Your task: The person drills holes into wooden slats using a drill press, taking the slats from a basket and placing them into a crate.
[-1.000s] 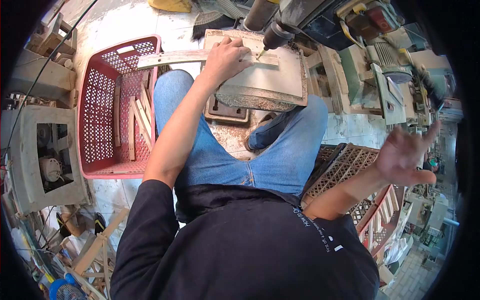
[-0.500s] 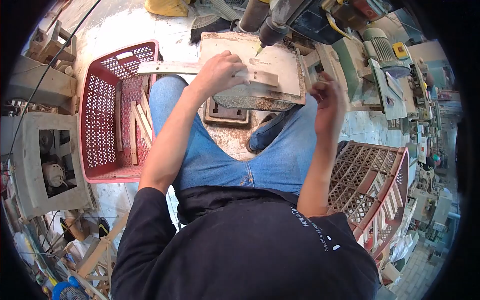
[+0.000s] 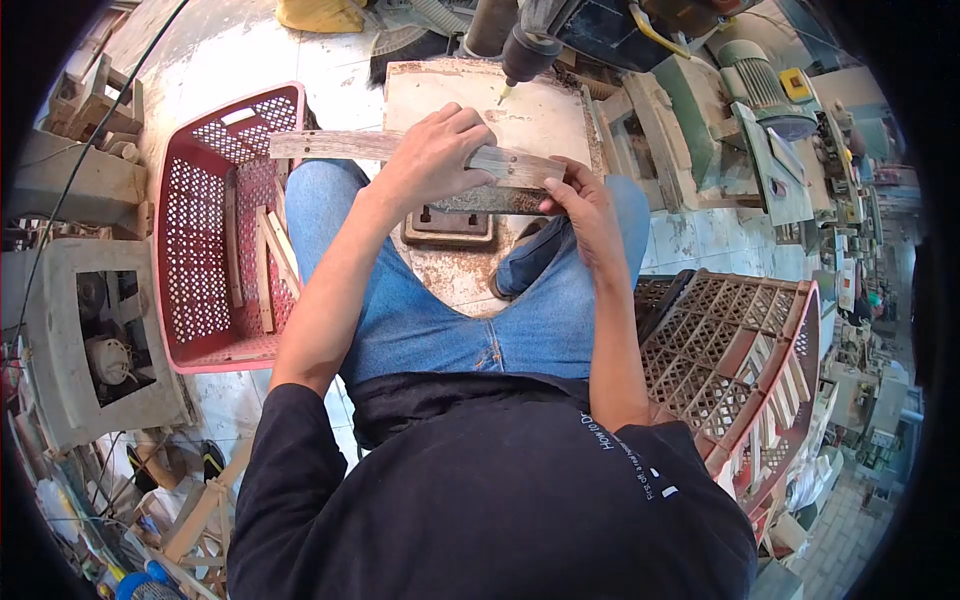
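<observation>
A long wooden slat with small holes lies across the front of the drill press table. My left hand is closed over its middle, fingers on the far side and thumb on the near side. Around the slat's right end my right hand pinches with thumb and fingers. Above the board hangs the drill bit in its chuck, apart from the slat. The slat's left end sticks out past the table toward a red basket.
To the left stands the red plastic basket with several wooden strips inside. A brown lattice crate with more strips is at my right. The machine's base sits between my feet, and a green motor stands at the far right.
My right hand has moved left from beside the table and taken hold of the slat's right end. The slat has been drawn slightly toward me, with my left hand still on it.
</observation>
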Tool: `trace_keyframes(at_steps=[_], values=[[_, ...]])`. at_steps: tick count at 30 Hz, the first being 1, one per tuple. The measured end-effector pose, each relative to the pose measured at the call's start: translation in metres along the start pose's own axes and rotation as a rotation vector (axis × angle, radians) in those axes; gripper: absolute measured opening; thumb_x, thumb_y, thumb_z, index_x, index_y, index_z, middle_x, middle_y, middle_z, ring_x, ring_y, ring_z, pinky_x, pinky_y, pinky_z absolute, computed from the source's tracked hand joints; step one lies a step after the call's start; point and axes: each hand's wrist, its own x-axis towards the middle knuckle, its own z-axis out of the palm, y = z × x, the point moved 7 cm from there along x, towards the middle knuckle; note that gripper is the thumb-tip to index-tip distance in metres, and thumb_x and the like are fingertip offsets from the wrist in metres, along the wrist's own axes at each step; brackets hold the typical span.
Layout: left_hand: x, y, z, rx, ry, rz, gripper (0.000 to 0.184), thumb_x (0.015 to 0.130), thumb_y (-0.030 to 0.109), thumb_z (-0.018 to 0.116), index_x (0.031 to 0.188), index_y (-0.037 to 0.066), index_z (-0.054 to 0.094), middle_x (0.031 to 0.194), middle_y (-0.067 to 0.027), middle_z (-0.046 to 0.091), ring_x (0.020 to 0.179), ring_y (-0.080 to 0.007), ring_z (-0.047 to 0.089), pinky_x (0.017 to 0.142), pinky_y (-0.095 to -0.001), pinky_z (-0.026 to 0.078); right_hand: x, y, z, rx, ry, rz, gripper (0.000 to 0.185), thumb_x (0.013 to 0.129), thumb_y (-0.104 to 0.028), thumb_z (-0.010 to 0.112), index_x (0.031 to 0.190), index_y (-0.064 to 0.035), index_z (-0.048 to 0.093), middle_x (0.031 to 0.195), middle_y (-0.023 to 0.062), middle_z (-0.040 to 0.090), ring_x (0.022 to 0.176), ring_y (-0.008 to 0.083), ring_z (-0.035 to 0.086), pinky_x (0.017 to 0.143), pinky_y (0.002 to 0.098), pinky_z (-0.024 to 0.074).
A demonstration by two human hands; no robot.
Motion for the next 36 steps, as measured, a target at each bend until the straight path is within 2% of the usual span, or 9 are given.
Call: trace_keyframes(at_steps=[8, 11, 15, 23, 26, 36], values=[[0.002, 0.006, -0.008, -0.001, -0.006, -0.030, 0.042, 0.067, 0.020, 0.087, 0.101, 0.006, 0.067, 0.100, -0.0062, 0.061, 0.098, -0.0255, 0.059, 0.087, -0.0378, 0.054, -0.006, -0.008, 0.008, 0.213, 0.005, -0.058, 0.025, 0.096, -0.008, 0.065, 0.120, 0.0001, 0.062, 0.104, 0.0065, 0.068, 0.084, 0.0122, 0.065, 0.079, 0.0262, 0.0535], [0.001, 0.005, -0.010, -0.037, 0.006, -0.049, 0.040, 0.068, 0.019, 0.087, 0.101, 0.006, 0.066, 0.099, -0.0063, 0.060, 0.096, -0.0257, 0.059, 0.085, -0.0385, 0.055, -0.006, -0.014, 0.009, 0.201, 0.012, -0.112, 0.026, 0.096, -0.007, 0.066, 0.120, 0.0003, 0.062, 0.103, 0.0071, 0.069, 0.084, 0.0131, 0.066, 0.079, 0.0270, 0.0537], [0.000, 0.001, -0.012, -0.069, 0.012, -0.065, 0.039, 0.070, 0.021, 0.085, 0.101, 0.007, 0.066, 0.100, -0.0073, 0.061, 0.100, -0.0271, 0.061, 0.085, -0.0393, 0.055, -0.004, -0.014, 0.008, 0.214, 0.017, -0.097, 0.026, 0.096, -0.008, 0.066, 0.120, 0.0010, 0.062, 0.103, 0.0079, 0.069, 0.084, 0.0134, 0.066, 0.079, 0.0269, 0.0538], [-0.003, -0.002, -0.010, -0.119, 0.045, -0.036, 0.037, 0.073, 0.022, 0.083, 0.106, 0.006, 0.073, 0.099, -0.0077, 0.064, 0.096, -0.0267, 0.065, 0.082, -0.0394, 0.056, -0.005, -0.005, 0.010, 0.309, 0.010, -0.039, 0.029, 0.097, -0.009, 0.065, 0.122, 0.0029, 0.060, 0.109, 0.0100, 0.069, 0.086, 0.0152, 0.068, 0.079, 0.0264, 0.0577], [-0.003, -0.004, -0.008, -0.123, 0.032, -0.044, 0.037, 0.074, 0.023, 0.082, 0.106, 0.006, 0.074, 0.098, -0.0076, 0.065, 0.095, -0.0265, 0.066, 0.082, -0.0389, 0.057, -0.007, -0.008, 0.013, 0.355, 0.033, -0.026, 0.027, 0.096, -0.010, 0.067, 0.119, 0.0035, 0.062, 0.103, 0.0100, 0.070, 0.081, 0.0137, 0.067, 0.077, 0.0260, 0.0564], [-0.006, -0.006, -0.005, -0.133, 0.023, -0.062, 0.037, 0.075, 0.025, 0.081, 0.106, 0.007, 0.075, 0.098, -0.0080, 0.066, 0.094, -0.0265, 0.066, 0.081, -0.0389, 0.057, -0.005, 0.000, 0.013, 0.421, 0.023, 0.006, 0.028, 0.097, -0.009, 0.066, 0.122, 0.0023, 0.062, 0.105, 0.0110, 0.071, 0.083, 0.0145, 0.069, 0.077, 0.0263, 0.0579]])
